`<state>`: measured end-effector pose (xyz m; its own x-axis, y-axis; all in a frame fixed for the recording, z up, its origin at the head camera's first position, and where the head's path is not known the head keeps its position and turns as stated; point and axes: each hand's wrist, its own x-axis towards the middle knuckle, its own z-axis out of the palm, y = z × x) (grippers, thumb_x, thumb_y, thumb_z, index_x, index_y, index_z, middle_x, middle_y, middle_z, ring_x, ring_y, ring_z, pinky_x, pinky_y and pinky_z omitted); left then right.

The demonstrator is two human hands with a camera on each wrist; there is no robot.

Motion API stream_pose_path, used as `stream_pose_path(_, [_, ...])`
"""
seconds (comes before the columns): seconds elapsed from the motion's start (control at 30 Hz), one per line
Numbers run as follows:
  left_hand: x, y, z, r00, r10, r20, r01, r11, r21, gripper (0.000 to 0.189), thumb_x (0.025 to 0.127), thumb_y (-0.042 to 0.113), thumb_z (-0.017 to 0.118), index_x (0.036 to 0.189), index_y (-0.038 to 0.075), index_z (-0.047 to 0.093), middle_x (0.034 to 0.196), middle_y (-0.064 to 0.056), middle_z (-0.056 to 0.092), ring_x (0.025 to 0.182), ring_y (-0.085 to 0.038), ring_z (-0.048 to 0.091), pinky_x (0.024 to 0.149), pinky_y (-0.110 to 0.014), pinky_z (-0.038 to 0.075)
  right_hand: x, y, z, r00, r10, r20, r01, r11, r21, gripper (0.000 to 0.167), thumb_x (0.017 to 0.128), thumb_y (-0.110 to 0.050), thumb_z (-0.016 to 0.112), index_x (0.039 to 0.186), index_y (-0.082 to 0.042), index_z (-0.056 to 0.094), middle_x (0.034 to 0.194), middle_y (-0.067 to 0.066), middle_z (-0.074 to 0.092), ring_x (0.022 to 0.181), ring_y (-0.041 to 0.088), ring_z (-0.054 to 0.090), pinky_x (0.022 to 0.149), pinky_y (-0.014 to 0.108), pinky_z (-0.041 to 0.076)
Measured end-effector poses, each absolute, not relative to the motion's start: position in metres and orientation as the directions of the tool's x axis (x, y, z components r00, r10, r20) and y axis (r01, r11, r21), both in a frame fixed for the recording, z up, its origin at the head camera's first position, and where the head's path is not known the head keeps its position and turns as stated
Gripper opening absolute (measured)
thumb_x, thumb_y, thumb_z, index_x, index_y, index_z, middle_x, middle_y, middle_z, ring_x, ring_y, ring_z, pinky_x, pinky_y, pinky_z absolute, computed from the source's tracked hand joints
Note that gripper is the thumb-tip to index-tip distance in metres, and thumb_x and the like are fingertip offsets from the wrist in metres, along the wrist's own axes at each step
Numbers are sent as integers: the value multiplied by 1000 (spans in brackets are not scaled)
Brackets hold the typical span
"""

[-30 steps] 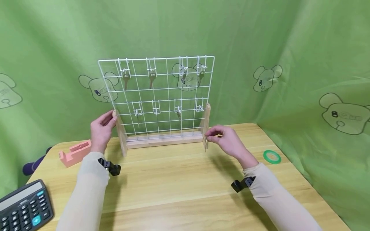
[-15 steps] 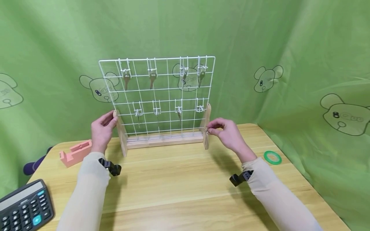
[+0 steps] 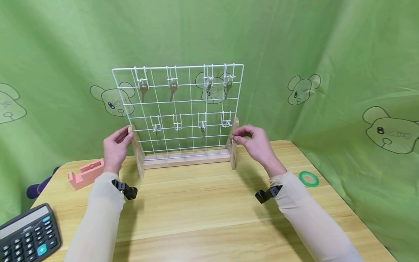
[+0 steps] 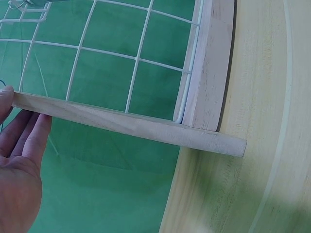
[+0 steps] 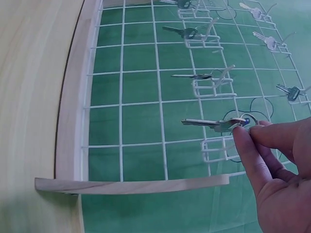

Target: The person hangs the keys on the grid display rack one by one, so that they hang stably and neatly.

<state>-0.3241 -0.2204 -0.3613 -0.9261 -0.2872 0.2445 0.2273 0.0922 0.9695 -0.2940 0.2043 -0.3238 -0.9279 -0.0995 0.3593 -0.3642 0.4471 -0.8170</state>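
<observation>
A white wire grid rack [image 3: 150, 68] stands upright in a wooden base [image 3: 186, 160]. Keys [image 3: 173, 85] hang from several hooks in two rows. My left hand [image 3: 114, 151] grips the top of the left wooden side post [image 4: 121, 122] between thumb and fingers. With thumb and forefinger, my right hand [image 5: 286, 182] pinches the small ring of a silver key [image 5: 214, 124], whose blade points away from the fingers. That key is in front of the grid, near the lower right hook [image 3: 226, 123], which bears no key. In the head view the fingers partly hide it.
A pink tape dispenser [image 3: 86, 174] sits left of the rack, and a black calculator [image 3: 29, 233] lies at the table's front left. Right of the right hand is a green tape roll [image 3: 308, 179]. Green curtain [image 3: 288, 40] hangs behind and to the right.
My right hand has risen with the key along the right side post, from near its foot towards the lower right hook. The left hand stays on the left post.
</observation>
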Motion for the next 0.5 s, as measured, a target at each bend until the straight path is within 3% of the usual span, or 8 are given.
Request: stream_pose_path(0.5, [-324,-220,-361,-926,-289,242,222,103,970,45,94,10,67,137,6,55,139,-18,53,120,-22,57,94,-20,51,-308,201,-307,-943,-10,334,-320,311,-895,19,88,3,69,107,4,67,103,15,66,89,22,60,75,23,56])
